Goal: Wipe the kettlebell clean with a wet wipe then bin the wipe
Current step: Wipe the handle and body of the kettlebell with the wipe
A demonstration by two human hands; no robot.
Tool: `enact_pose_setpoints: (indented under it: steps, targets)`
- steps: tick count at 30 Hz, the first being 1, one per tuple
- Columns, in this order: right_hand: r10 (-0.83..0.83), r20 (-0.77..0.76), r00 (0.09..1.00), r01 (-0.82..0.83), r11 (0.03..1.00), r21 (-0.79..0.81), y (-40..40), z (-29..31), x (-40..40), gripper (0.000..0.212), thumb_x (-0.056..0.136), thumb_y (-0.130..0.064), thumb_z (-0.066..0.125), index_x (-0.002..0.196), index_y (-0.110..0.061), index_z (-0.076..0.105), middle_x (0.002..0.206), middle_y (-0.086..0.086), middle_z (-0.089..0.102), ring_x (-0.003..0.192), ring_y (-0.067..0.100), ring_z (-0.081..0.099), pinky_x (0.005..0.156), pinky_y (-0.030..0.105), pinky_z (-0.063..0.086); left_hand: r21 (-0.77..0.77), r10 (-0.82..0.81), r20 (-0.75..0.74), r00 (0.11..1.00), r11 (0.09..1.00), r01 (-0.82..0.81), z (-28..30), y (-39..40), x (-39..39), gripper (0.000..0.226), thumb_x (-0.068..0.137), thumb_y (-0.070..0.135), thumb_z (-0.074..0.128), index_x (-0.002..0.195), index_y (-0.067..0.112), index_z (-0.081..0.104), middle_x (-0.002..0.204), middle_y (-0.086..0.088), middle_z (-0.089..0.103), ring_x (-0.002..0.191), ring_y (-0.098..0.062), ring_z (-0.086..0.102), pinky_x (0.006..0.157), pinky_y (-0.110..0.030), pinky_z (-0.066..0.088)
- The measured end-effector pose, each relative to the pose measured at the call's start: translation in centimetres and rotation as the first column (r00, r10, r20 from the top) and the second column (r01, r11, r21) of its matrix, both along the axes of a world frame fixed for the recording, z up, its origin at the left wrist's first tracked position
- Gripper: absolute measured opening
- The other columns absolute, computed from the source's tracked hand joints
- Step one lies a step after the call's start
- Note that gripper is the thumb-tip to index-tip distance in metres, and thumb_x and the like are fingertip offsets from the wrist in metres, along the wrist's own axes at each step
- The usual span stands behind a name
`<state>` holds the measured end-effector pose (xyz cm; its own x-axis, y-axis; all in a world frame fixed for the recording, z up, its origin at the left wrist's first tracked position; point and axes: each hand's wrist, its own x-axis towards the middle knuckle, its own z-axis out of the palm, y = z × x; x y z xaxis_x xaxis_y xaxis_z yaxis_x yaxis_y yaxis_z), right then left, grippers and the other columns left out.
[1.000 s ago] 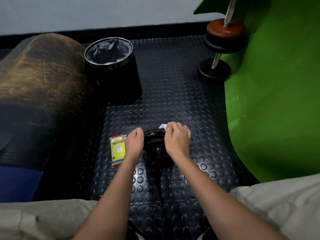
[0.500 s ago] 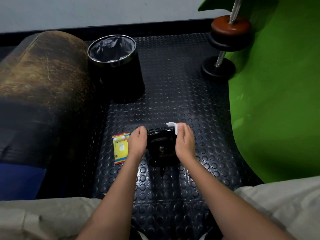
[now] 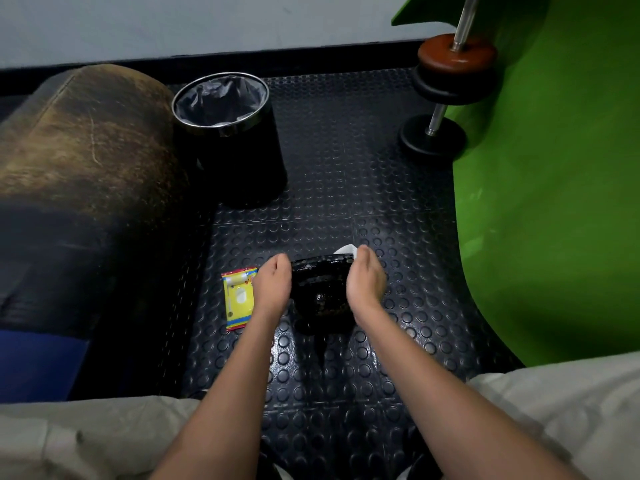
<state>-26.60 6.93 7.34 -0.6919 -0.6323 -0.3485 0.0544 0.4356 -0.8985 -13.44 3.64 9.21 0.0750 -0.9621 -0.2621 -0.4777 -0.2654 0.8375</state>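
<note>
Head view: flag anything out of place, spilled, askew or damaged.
Nothing stands out. The bin stands upright and lined, the wipe pack lies flat on the mat, and the kettlebell sits between the left hand and the right hand, which holds the wipe.

Floor (image 3: pixel 346 174): black rubber matting, raised round studs, glossy in spots. Left: a big padded roll (image 3: pixel 86 161), worn brown-and-black cover, lying on its side, blue patch (image 3: pixel 34 365) below its near end. Right: green sheet (image 3: pixel 554 188) curving down onto the floor. Far right corner: dumbbell (image 3: pixel 446 88) standing on end, chrome bar, black plates plus one reddish-brown plate on the upper stack, leaning at the green sheet's edge. Grey wall (image 3: pixel 207 26) at back with a dark skirting strip. Light grey trouser legs (image 3: pixel 568 410) along the bottom edge.
</note>
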Motion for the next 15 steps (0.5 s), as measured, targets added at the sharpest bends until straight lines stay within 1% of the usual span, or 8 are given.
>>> enact_pose_setpoints:
  steps: [2,4,6,8,10,11,13,15]
  targets:
    - [0.093,-0.291,0.952,-0.123,0.989,-0.088,0.4,0.0,0.6,0.037,0.106,-0.031,0.034,0.097,-0.015,0.066,0.100,-0.006,0.063,0.103,0.018,0.057,0.093,0.039,0.044,-0.003,-0.001,0.002,1.000,1.000,0.001,0.0,0.0,0.0,0.031,0.096,0.025,0.036,0.067,0.019,0.031,0.064,0.003,0.036,0.063,-0.015,0.032,0.057,-0.035,0.025]
    - [0.159,-0.541,0.826,-0.267,0.955,-0.128,0.7,-0.7,0.7,0.036,0.106,-0.029,0.033,0.091,-0.018,0.065,0.091,-0.009,0.061,0.093,0.011,0.050,0.096,0.039,0.043,-0.004,0.001,0.001,1.000,1.000,-0.001,0.0,-0.1,0.0,0.030,0.096,0.026,0.036,0.067,0.019,0.031,0.064,0.003,0.037,0.063,-0.016,0.032,0.058,-0.035,0.026]
    - [0.170,-0.655,0.737,-0.351,0.923,-0.155,1.0,-1.8,0.5,0.040,0.107,-0.032,0.030,0.099,-0.018,0.066,0.096,-0.010,0.061,0.094,0.006,0.047,0.102,0.039,0.041,-0.004,0.003,0.001,1.000,1.000,-0.003,0.0,0.0,0.1,0.031,0.096,0.026,0.036,0.066,0.019,0.030,0.064,0.003,0.036,0.063,-0.016,0.032,0.057,-0.035,0.025]
    - [0.165,-0.641,0.750,-0.366,0.910,-0.194,1.4,-2.8,0.2,0.045,0.107,-0.039,0.027,0.112,-0.018,0.066,0.109,-0.010,0.062,0.104,0.007,0.050,0.102,0.028,0.039,-0.011,-0.003,0.002,1.000,1.000,0.003,0.0,0.0,0.1,0.031,0.096,0.025,0.036,0.067,0.020,0.030,0.064,0.004,0.035,0.063,-0.016,0.031,0.056,-0.035,0.025]
    - [0.131,-0.541,0.831,-0.293,0.929,-0.226,1.8,-3.3,0.3,0.048,0.106,-0.044,0.026,0.120,-0.019,0.064,0.118,-0.011,0.060,0.111,0.007,0.049,0.097,0.010,0.031,-0.014,-0.004,-0.002,1.000,1.000,0.004,-0.1,0.0,0.1,0.031,0.097,0.025,0.036,0.067,0.020,0.029,0.063,0.004,0.035,0.062,-0.015,0.031,0.056,-0.034,0.024]
    - [0.111,-0.490,0.865,-0.249,0.942,-0.226,1.8,-3.3,0.4,0.047,0.106,-0.045,0.026,0.121,-0.020,0.063,0.119,-0.011,0.059,0.112,0.007,0.048,0.094,0.006,0.028,-0.013,-0.003,0.000,1.000,1.000,0.003,-0.1,0.0,0.0,0.031,0.097,0.025,0.036,0.067,0.020,0.029,0.063,0.004,0.034,0.062,-0.015,0.030,0.055,-0.034,0.024]
    - [0.097,-0.385,0.918,-0.188,0.960,-0.208,1.7,-2.7,0.7,0.041,0.108,-0.041,0.028,0.118,-0.022,0.062,0.116,-0.011,0.057,0.111,0.009,0.049,0.091,0.010,0.030,-0.011,-0.004,0.003,1.000,1.000,0.004,-0.1,-0.1,0.0,0.031,0.097,0.025,0.036,0.068,0.019,0.029,0.064,0.003,0.034,0.062,-0.015,0.030,0.056,-0.034,0.024]
    - [0.076,-0.167,0.983,-0.106,0.978,-0.180,1.4,-2.2,0.6,0.036,0.108,-0.040,0.030,0.115,-0.023,0.061,0.113,-0.008,0.058,0.108,0.015,0.052,0.089,0.026,0.038,-0.013,-0.005,0.004,1.000,1.000,0.005,-0.2,-0.2,0.0,0.031,0.096,0.024,0.036,0.067,0.020,0.028,0.064,0.003,0.034,0.062,-0.015,0.029,0.057,-0.034,0.024]
